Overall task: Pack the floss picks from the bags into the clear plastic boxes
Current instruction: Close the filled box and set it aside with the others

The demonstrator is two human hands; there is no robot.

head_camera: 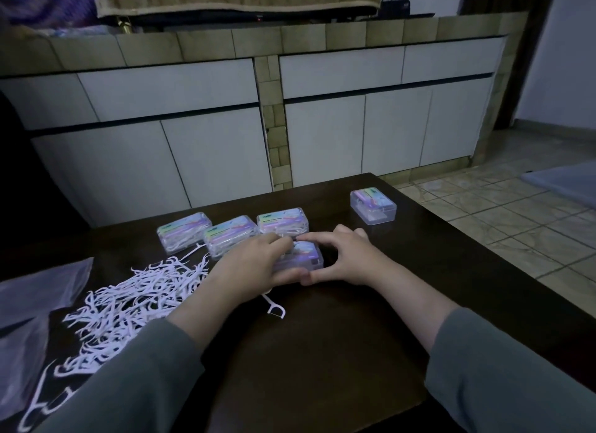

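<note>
Head view: left hand [254,265] and right hand [343,260] clasp one clear box [304,255] at mid-table [354,336], fingertips meeting at its near edge. Three filled boxes [230,236] sit behind; loose floss picks [129,307] lie toward the left edge. Uneven pressure could pinch a pick under the lid.

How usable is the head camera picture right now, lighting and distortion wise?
Head view: dim, bluish light; the dark table swallows detail, the white floss picks stand out; box labels are too soft to read; wide-angle bending curves the cabinets.
</note>
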